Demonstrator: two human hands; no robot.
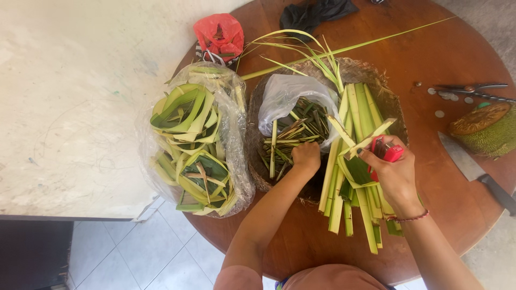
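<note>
Right hand (pixel 395 174) grips red stapler (pixel 388 153) and folded leaf strip (pixel 359 161) over woven tray (pixel 395 104); left hand (pixel 306 157) pinches sticks (pixel 290 137) inside it. I judge strip may unfold if grip loosens.

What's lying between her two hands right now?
In the head view, pale green leaf strips stand between the left hand and the right hand, laid lengthwise over the woven tray. The right hand holds a red stapler.

Bare counter (pixel 430 48) lies open toward its far right edge. The woven basket (pixel 376 86) and bagged leaves (pixel 193 145) crowd the left; knife (pixel 473 169) and scissors (pixel 473 88) block the right edge.
</note>
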